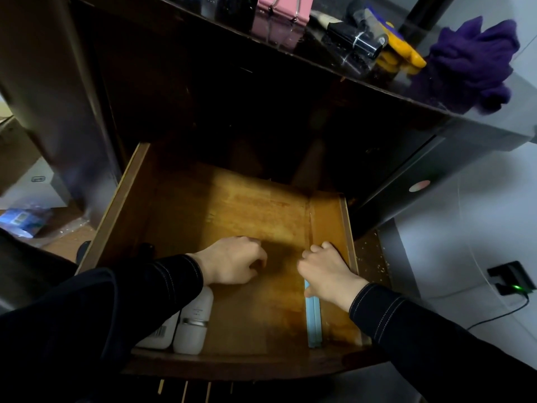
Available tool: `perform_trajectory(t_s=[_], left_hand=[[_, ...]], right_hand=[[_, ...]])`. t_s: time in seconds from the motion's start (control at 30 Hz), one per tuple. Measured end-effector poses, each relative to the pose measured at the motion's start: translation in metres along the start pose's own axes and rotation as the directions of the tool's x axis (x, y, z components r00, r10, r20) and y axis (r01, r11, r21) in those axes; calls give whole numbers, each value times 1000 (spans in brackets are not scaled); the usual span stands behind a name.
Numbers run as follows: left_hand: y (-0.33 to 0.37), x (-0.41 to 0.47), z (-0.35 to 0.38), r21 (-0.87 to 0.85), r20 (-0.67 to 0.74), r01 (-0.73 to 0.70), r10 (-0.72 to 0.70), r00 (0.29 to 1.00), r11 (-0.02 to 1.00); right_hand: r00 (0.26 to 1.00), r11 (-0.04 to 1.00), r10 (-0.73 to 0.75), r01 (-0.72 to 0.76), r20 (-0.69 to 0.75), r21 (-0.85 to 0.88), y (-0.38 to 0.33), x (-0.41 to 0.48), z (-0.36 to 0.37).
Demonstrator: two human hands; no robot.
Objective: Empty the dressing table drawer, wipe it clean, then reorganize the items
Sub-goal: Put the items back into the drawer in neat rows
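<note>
The wooden drawer [116, 216] is pulled out below the dark dressing table top [348, 82]. Two white bottles [193, 324] lie at its front left, partly under my left sleeve. A long light-blue flat item [313, 324] lies along the right side, and my right hand [325, 271] has its fingers curled over the far end of it. My left hand [232, 261] hovers over the drawer's middle with its fingers curled; whether it holds anything is hidden. A purple cloth [476, 59] lies on the table top at the right.
On the table top stand a pink binder clip [283, 10], a brush with a chrome collar [357, 39] and a yellow item [406, 53]. A blue packet [23, 219] lies on the floor at left. A black charger with a green light [511, 282] sits at right.
</note>
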State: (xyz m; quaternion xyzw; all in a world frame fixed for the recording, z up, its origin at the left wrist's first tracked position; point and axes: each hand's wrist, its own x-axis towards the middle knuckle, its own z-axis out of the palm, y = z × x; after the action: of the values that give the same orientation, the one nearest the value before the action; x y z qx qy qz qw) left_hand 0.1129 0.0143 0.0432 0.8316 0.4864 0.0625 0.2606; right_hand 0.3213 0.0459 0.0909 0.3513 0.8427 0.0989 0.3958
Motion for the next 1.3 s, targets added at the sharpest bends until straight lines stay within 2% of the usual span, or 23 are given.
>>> perform_trajectory(t_s=[0.2,0.3,0.4,0.5,0.57,0.63,0.73,0.8,0.83,0.87,0.93,1.0,1.1,1.23,1.3], left_hand=[[-2,0,-1,18,-14,14,-13,1000,1000],[-1,-3,-6,40,-42,45,-43,998,998],[4,-9,-19,22,-161,80,-76,984,997],[16,-19,-39,15,-350,76,-66,934,997],[27,-30,-57,32,-465,58,-36,885,998],[42,-44,-81,40,-568,5,19,823,999],[66,-68,-126,120,-688,-105,159,708,987],[81,-81,-154,192,-746,-137,235,623,972],[88,-87,-167,224,-771,-134,260,581,965],[94,-90,-179,251,-794,-124,278,540,960],[102,-95,-202,280,-838,-96,292,460,955],[105,-94,-225,286,-874,-55,284,395,957],[97,-87,-257,253,-906,47,220,361,966],[65,-75,-296,146,-935,168,80,346,975],[49,-67,-317,83,-924,277,-30,382,957]], right_hand=[[1000,999,-12,13,-24,45,1,-1,2],[995,980,32,-13,-92,198,7,-7,-1],[962,932,133,-40,-238,359,16,-21,-9],[889,874,243,-27,-389,484,24,-47,-22],[806,843,318,0,-498,538,31,-68,-40],[674,815,383,74,-631,574,38,-92,-66],[378,827,451,162,-808,538,50,-128,-117],[167,831,510,156,-844,534,59,-142,-150],[98,819,544,152,-833,553,65,-145,-165],[70,801,576,153,-815,579,72,-145,-179],[123,751,625,172,-771,637,88,-135,-203],[239,706,641,186,-729,683,103,-120,-218],[391,644,636,206,-665,737,112,-94,-225],[400,610,672,179,-624,772,116,-74,-226],[411,587,682,186,-605,788,120,-72,-229]])
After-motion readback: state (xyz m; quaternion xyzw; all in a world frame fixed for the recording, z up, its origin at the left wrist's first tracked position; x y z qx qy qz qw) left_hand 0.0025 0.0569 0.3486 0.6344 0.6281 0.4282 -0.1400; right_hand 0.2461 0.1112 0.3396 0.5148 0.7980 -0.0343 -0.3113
